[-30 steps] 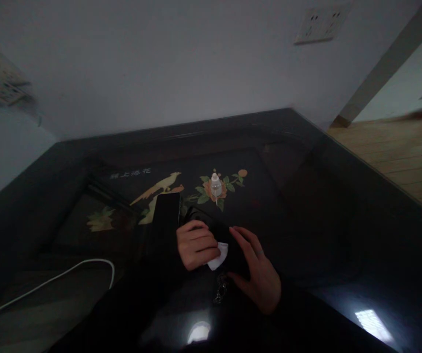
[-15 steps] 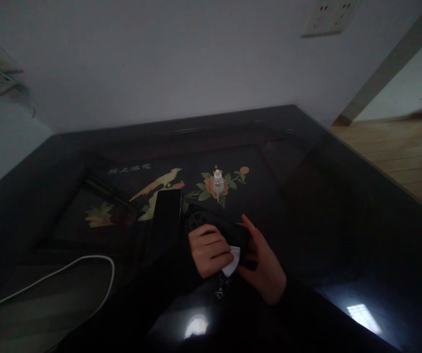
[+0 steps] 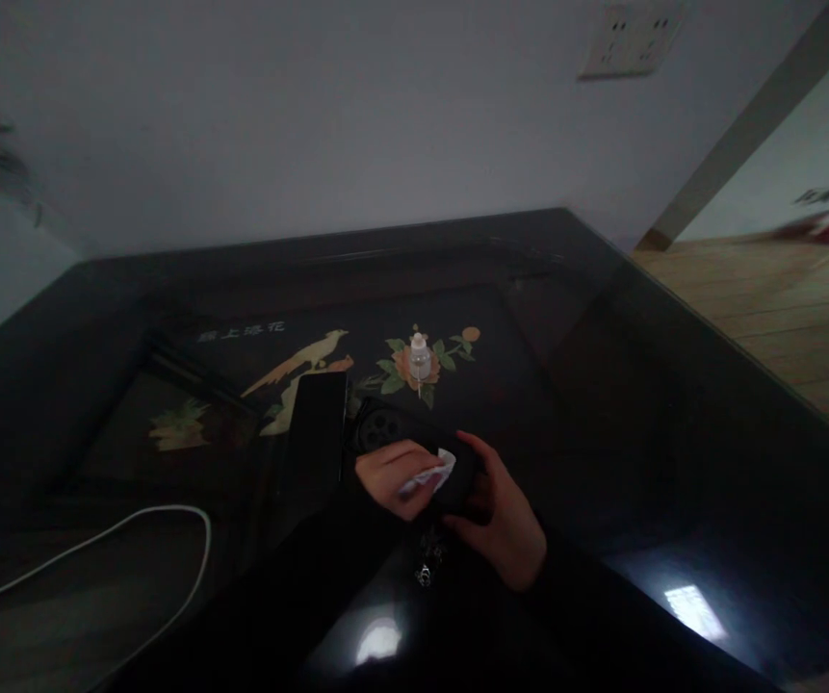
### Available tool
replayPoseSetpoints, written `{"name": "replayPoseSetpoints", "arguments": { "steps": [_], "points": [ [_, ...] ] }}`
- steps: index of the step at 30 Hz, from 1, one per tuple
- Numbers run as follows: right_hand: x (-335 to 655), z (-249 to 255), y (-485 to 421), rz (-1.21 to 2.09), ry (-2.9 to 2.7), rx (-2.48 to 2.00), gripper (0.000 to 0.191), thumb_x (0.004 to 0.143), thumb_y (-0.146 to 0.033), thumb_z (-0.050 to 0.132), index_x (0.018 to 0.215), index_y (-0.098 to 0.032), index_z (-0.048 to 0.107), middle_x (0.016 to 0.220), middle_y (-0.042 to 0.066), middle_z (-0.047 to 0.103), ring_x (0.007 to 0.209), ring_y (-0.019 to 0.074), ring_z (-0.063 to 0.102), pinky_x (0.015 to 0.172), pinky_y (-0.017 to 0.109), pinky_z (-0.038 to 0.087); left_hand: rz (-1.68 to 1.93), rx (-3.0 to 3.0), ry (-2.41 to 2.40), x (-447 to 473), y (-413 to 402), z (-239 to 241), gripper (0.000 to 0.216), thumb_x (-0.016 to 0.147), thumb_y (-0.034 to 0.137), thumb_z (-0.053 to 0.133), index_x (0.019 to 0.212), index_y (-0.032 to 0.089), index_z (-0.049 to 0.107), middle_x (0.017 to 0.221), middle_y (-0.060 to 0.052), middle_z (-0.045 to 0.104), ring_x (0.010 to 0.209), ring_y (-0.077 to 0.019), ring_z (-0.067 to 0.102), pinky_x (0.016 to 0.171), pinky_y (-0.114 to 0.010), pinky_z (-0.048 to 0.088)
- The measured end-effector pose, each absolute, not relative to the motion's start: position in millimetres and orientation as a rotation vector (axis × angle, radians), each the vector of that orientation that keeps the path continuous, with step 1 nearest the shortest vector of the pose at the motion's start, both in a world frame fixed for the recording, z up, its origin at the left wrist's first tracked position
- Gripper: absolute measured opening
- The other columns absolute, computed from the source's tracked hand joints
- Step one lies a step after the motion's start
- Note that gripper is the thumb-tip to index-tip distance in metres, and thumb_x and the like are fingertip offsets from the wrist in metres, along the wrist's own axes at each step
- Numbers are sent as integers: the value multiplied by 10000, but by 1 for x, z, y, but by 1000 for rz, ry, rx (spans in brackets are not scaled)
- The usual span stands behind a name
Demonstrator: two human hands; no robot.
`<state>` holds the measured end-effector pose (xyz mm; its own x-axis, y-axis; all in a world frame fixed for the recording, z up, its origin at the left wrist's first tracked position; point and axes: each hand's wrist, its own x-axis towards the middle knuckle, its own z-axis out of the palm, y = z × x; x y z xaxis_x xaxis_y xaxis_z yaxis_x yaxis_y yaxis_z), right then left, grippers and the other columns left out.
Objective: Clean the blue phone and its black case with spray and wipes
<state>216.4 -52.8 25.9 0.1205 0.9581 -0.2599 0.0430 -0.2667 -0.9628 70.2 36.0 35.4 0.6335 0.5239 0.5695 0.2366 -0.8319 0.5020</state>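
Observation:
A phone in a black case (image 3: pixel 414 430) lies with its round camera block facing up, low in the middle of the head view. My right hand (image 3: pixel 505 525) grips its right end between thumb and fingers. My left hand (image 3: pixel 394 474) is closed around a crumpled white wipe (image 3: pixel 441 468), pressed against the phone's back; whether it is tissue or cloth I cannot tell. A small shiny charm (image 3: pixel 426 570) hangs beneath the phone's lower edge. Just left of it rests a second dark phone (image 3: pixel 319 419), screen up.
Behind the hands stands a small clear bottle with a white cap (image 3: pixel 420 358) on the dark glossy table (image 3: pixel 602 385). A white cable (image 3: pixel 190 510) curves at the left. The wall with a socket plate (image 3: pixel 631 40) borders the table's far side.
My left hand has turned over and bunched the wipe, which now sits higher on the phone's back. My right hand still grips the phone's end. The whole view has shifted slightly.

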Motion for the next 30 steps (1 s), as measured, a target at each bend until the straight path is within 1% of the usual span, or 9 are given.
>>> {"name": "replayPoseSetpoints", "arguments": {
  "steps": [4, 7, 10, 12, 14, 19, 21, 27, 30],
  "points": [
    [215, 27, -53, 1297, -1020, -1449, 777, 535, -30, 628, 1216, -217, 306, 1165, 99, 499, 984, 218, 558, 794, 364, 479, 1003, 2358, 850, 98, 25, 30, 94, 694, 147, 551, 752, 151, 625, 686, -26, 647, 615, -98, 606, 575, -168, 472],
    [214, 27, -52, 1304, -1007, -1439, 773, 538, -29, 624, 1215, -217, 303, 1092, 82, 547, 930, 207, 585, 775, 356, 485, 965, 2348, 836, 99, 26, 28, 94, 705, 177, 556, 765, 151, 623, 702, -32, 648, 637, -108, 607, 600, -185, 470],
    [214, 25, -52, 1312, -1013, -1463, 798, 549, -26, 620, 1243, -218, 278, 944, 47, 596, 807, 182, 616, 693, 321, 502, 920, 2314, 766, 88, 21, 20, 80, 718, 192, 553, 760, 165, 615, 709, -26, 643, 638, -98, 607, 592, -174, 465],
    [214, 24, -53, 1309, -1036, -1476, 807, 557, -21, 610, 1258, -223, 266, 891, 28, 600, 714, 154, 616, 626, 284, 501, 944, 2299, 721, 81, 18, 15, 75, 730, 215, 546, 733, 172, 607, 682, -16, 635, 602, -84, 598, 557, -158, 458],
    [214, 24, -53, 1297, -1054, -1479, 803, 560, -20, 604, 1258, -232, 268, 932, 33, 591, 669, 131, 606, 584, 256, 491, 984, 2312, 686, 81, 17, 14, 85, 740, 224, 539, 725, 170, 602, 665, -12, 632, 586, -80, 595, 542, -151, 457],
    [215, 26, -53, 1285, -1055, -1435, 762, 578, -33, 596, 1238, -250, 283, 1033, 44, 553, 722, 132, 604, 593, 250, 481, 998, 2399, 689, 95, 26, 24, 94, 710, 144, 533, 773, 150, 602, 748, -39, 649, 681, -104, 615, 622, -179, 486],
    [215, 25, -53, 1293, -1049, -1424, 766, 576, -32, 596, 1237, -252, 278, 1016, 40, 552, 725, 133, 603, 588, 248, 480, 997, 2390, 687, 92, 25, 22, 93, 714, 146, 533, 777, 155, 601, 742, -32, 644, 676, -97, 610, 618, -174, 484],
    [216, 21, -54, 1296, -1070, -1458, 796, 582, -49, 613, 1267, -247, 259, 857, 9, 570, 685, 145, 601, 578, 264, 486, 1047, 2370, 618, 82, 16, 9, 86, 748, 202, 536, 737, 158, 608, 661, -13, 619, 586, -75, 586, 537, -142, 455],
    [217, 22, -54, 1306, -1038, -1419, 774, 586, -48, 604, 1257, -243, 272, 919, 28, 566, 720, 150, 605, 624, 283, 495, 1092, 2419, 585, 95, 23, 15, 135, 763, 200, 496, 725, 154, 617, 659, -22, 628, 582, -85, 591, 532, -158, 464]
  ]
}}
